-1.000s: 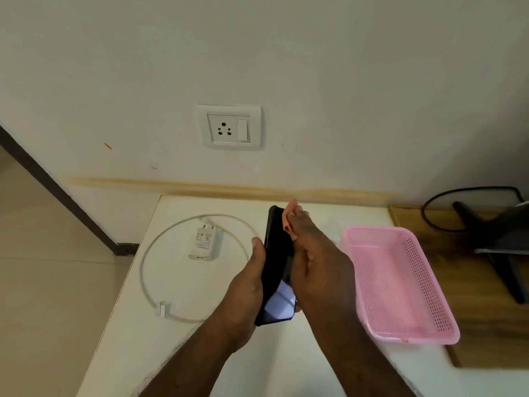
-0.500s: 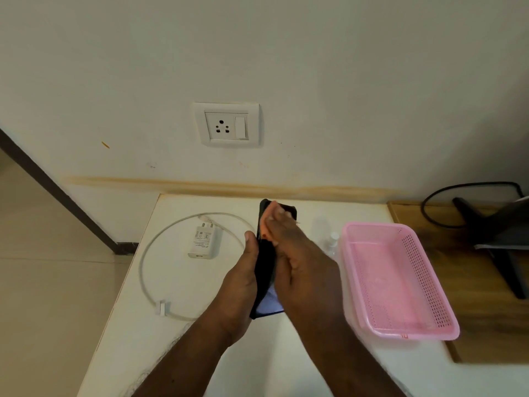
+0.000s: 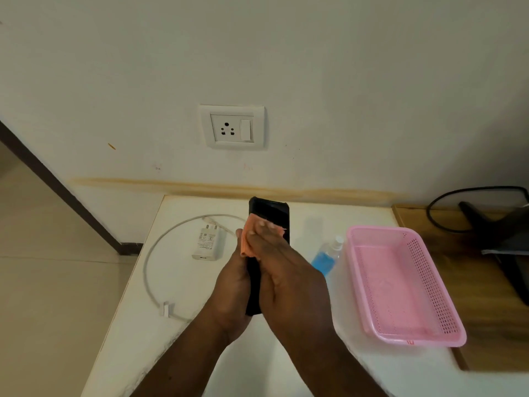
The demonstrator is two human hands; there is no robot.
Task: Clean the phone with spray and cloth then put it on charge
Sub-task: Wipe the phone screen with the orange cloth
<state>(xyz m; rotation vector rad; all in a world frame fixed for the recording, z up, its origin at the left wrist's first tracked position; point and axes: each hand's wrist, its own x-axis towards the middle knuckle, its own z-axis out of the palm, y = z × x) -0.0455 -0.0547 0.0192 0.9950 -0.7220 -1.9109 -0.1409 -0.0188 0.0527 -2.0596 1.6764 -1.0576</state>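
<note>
the phone now stands more face-on to the camera than half a second ago, when only its thin edge showed, and the orange cloth has come into plain view against the glass. the right hand lies flat over the cloth, fingers pressed together and pushing it onto the upper part of the screen; the left hand wraps the phone's lower half from behind, held above the white table. this reads as the wiping step under way. the spray bottle, hidden a second ago, now shows just beside the pink basket. the charger and its looped cable lie untouched below the wall socket, so charging is not yet begun
</note>
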